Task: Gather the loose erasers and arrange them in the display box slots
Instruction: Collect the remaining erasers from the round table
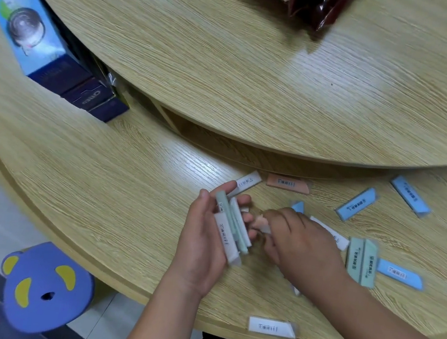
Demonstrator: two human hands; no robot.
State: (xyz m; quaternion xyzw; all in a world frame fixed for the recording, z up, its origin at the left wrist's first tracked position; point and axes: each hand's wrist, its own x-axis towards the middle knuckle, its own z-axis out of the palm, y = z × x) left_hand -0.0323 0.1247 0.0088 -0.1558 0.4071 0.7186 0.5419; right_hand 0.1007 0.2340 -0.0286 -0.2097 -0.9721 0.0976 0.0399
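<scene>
Fingers of the left hand (pixel 201 247) curl round a stack of erasers (pixel 233 231), while the right hand (pixel 300 243) pinches a peach eraser (pixel 260 224) over the table (pixel 130 186).

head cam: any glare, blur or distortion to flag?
Head view: pale glare patches on the upper table tier and lower tier; right hand and the peach eraser it pinches are motion-blurred; left hand and its eraser stack are sharper, barcodes visible; dark bag at the top edge is smeared.
</scene>
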